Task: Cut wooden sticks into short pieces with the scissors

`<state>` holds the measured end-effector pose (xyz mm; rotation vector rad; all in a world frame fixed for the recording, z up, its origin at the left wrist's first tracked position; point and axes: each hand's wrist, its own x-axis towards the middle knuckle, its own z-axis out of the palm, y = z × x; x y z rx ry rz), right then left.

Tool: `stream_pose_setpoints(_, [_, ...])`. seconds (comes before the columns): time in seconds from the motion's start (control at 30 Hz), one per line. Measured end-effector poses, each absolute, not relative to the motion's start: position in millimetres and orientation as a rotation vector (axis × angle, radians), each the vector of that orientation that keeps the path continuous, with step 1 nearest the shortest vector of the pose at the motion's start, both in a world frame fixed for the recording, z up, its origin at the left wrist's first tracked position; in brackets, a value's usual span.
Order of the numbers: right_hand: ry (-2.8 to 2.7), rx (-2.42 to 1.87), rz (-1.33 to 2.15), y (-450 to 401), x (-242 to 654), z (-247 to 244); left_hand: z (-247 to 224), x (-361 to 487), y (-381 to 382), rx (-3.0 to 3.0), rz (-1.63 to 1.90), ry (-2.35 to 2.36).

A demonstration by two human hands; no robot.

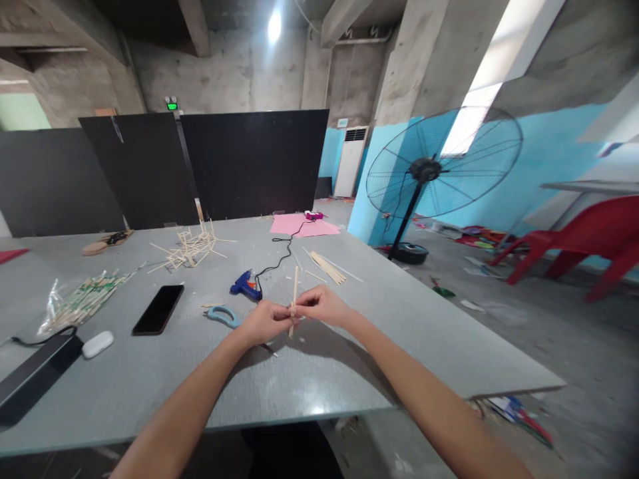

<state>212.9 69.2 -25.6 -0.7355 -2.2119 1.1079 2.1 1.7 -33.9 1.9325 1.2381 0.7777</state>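
Above the grey table, my left hand point(266, 322) and my right hand point(322, 306) meet with fingertips pinched around a light wooden stick point(295, 286). The stick stands nearly upright, its ends showing above and below the fingers; whether it is one stick or more I cannot tell. Scissors with blue handles point(223, 315) lie beside my left hand, partly hidden beneath it. A blue glue gun point(245, 286) rests just beyond, its black cord point(287, 256) running back. Behind my right hand lies a small pile of loose wooden sticks point(327, 267).
A tangled stick structure point(192, 247) stands farther back. At the left are a phone point(158, 310), a white case point(98, 344), a dark long box point(40, 372) and bagged sticks point(90, 299). Pink paper point(304, 225) lies near the far edge. A large fan point(424, 169) stands right.
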Motion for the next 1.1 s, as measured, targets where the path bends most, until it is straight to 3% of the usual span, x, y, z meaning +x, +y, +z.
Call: stream_pose_setpoints(1.1, [-2.217, -0.74, 1.104, 67.7, 212.4, -24.6, -33.2, 2.6, 0.5, 1.937, 0.763, 1.266])
